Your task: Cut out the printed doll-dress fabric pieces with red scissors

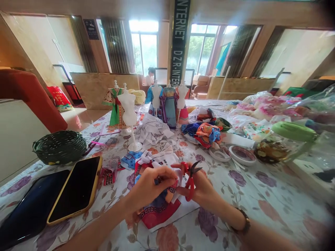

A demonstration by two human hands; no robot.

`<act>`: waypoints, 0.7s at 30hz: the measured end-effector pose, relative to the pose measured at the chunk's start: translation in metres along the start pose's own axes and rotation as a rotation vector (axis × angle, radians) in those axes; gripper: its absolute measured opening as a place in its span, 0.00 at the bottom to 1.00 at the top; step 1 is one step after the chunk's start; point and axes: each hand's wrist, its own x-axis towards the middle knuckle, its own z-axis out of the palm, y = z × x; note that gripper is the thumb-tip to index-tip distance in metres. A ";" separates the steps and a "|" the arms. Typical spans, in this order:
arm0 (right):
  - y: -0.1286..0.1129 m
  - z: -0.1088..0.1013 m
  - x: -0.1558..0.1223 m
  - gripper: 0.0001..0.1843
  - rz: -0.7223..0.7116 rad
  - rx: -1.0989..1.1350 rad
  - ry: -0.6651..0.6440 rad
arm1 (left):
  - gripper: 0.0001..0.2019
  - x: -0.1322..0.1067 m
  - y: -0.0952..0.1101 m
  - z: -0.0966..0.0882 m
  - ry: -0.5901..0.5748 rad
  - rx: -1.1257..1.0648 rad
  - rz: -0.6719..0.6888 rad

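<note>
My left hand (154,181) is closed, thumb and fingers pinching the edge of a printed fabric piece (163,214) with red, blue and patterned bands. Red-handled scissors (191,184) rest in my closed right hand (201,190), their dark blades parted and pointing up and to the right, away from the cloth. The fingertips of that hand are also close to the fabric's edge; whether they grip it is hard to tell. More cloth in blue and white lies just beyond both hands. Close behind it stands a bare white mini dress form (128,109).
Left are a dark green woven basket (60,148), a yellow-cased phone (74,190) and a dark glossy device (31,209). White scraps (155,130), dressed forms (169,104), tape rolls (242,155), bunched fabrics (205,132) and a green-lidded jar (281,144) stand farther back. A person (150,76) is in the background.
</note>
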 end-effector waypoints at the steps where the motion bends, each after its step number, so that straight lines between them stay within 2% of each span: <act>1: 0.000 0.001 0.001 0.17 0.002 -0.011 0.007 | 0.05 0.000 0.000 -0.001 -0.016 0.016 0.009; 3: 0.000 0.003 0.003 0.13 0.010 0.003 0.031 | 0.04 -0.001 -0.001 -0.004 -0.041 0.052 0.026; 6: 0.000 0.004 0.006 0.15 0.034 0.046 0.100 | 0.05 -0.001 -0.005 -0.009 -0.047 0.131 0.050; 10: 0.003 -0.001 0.012 0.18 0.053 0.138 0.248 | 0.09 0.003 -0.016 -0.015 -0.035 0.288 0.086; 16: 0.007 -0.014 0.021 0.21 0.063 0.326 0.459 | 0.15 0.009 -0.030 -0.019 -0.130 0.481 0.112; 19: 0.009 -0.021 0.025 0.22 0.066 0.404 0.561 | 0.28 0.010 -0.037 -0.022 -0.107 0.497 0.080; 21: 0.012 -0.026 0.027 0.23 0.063 0.446 0.633 | 0.32 0.011 -0.043 -0.024 -0.065 0.488 0.047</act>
